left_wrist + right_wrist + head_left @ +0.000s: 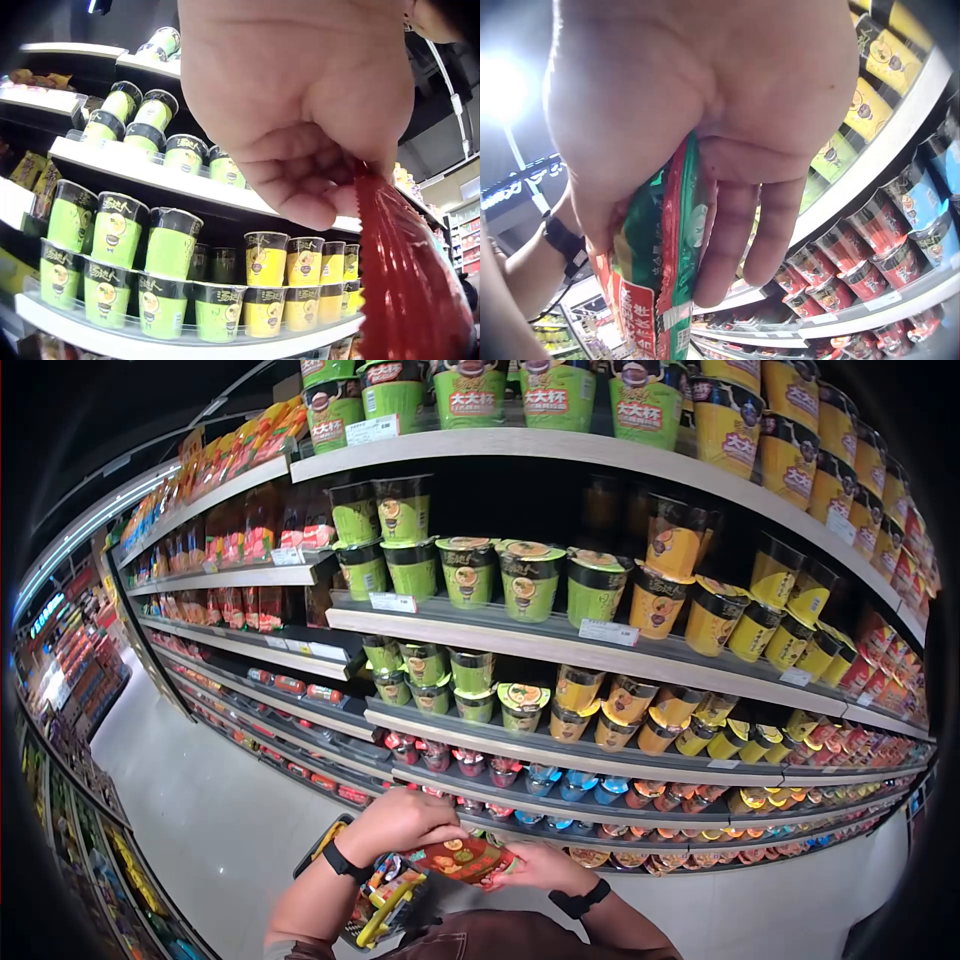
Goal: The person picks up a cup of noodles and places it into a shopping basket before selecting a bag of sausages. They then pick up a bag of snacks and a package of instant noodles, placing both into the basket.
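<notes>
Both hands hold a red food packet (465, 859) in front of the body, above a shopping basket. My left hand (402, 824) pinches one end of it; in the left wrist view its fingers are curled and the packet's red zigzag-cut edge (375, 262) comes out below them. My right hand (545, 865) grips the other end between thumb and fingers. In the right wrist view this end of the packet (649, 255) shows green and red with a seam down it, and two fingers stretch along its side. The packet's contents are hidden.
The basket (385, 920) with a yellow handle has packaged goods in it and stands below my left forearm. Ahead run long shelves with green noodle cups (530, 582), orange-yellow cups (655, 610) and red cups (847, 247). An aisle floor (215, 830) stretches away at the left, beside another shelf.
</notes>
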`<action>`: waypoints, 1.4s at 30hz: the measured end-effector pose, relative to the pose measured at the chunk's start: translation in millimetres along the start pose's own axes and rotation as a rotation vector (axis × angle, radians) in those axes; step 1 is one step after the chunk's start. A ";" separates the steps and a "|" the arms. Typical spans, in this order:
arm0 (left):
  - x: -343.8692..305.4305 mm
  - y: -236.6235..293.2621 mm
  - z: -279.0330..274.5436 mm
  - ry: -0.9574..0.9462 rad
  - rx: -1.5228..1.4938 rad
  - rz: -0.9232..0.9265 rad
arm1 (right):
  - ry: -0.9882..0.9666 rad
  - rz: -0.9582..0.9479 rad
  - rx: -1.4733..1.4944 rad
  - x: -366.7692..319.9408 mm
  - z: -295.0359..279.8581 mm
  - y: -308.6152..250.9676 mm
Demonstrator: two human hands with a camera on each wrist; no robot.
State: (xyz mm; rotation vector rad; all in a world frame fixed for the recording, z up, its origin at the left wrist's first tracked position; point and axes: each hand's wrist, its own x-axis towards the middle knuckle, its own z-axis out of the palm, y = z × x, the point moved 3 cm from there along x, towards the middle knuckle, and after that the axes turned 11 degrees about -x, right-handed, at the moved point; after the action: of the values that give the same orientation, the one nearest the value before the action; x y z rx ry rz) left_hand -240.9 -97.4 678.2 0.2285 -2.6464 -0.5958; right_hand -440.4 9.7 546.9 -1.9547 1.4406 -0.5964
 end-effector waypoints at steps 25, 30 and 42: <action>-44.8 -3.2 10.9 0.008 -0.309 -0.230 | 0.071 0.053 0.121 -30.0 -15.5 -3.6; -20.0 23.6 4.3 0.084 0.067 -0.032 | -0.034 0.109 0.116 -21.7 -8.4 4.5; 6.2 32.1 33.9 -0.188 0.107 0.071 | 0.302 -0.208 0.143 -14.0 -25.9 -15.9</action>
State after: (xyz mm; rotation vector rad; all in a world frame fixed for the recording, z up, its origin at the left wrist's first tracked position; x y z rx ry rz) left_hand -263.3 -57.4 666.8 0.1138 -2.8581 -0.4738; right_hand -451.6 20.5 576.5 -1.9753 1.3320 -1.0977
